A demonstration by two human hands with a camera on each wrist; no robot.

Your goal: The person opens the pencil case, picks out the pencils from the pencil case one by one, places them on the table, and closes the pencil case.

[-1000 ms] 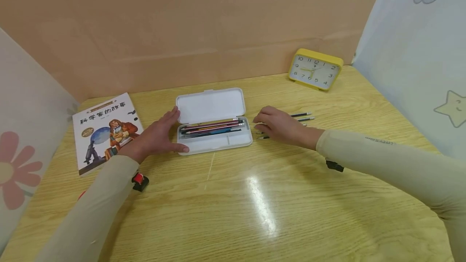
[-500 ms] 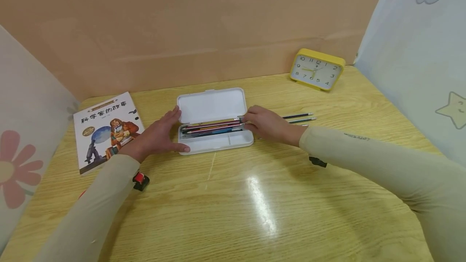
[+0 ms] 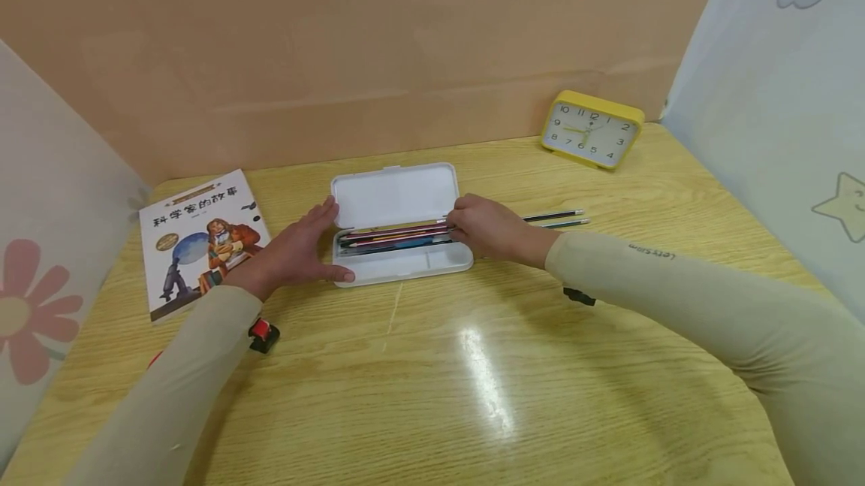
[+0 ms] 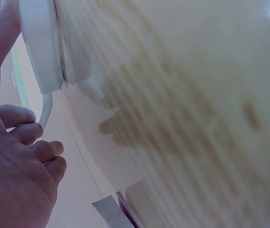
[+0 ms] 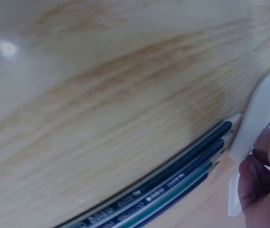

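Observation:
A white pencil case (image 3: 449, 259) lies on the table with its lid (image 3: 395, 197) raised at the back. Several pencils (image 3: 381, 236) fill its rear compartment. My left hand (image 3: 293, 252) is spread at the case's left end, the thumb along the front edge and the fingers beside the lid. In the left wrist view that thumb (image 4: 4, 33) presses against the case wall. My right hand (image 3: 489, 229) bends its fingers over the case's right end, at the pencil ends; I cannot tell whether they pinch one. Several dark pencils (image 5: 173, 183) lie loose on the table beneath this hand.
A picture book (image 3: 196, 246) lies left of the case, partly under my left forearm. At the back right a yellow alarm clock (image 3: 593, 131) stands by the wall. Walls close in the table (image 3: 432, 388) at the back and both sides.
My right hand has moved left from over the loose pencils to the case's right end and now covers the pencil ends there. The left hand has kept its place.

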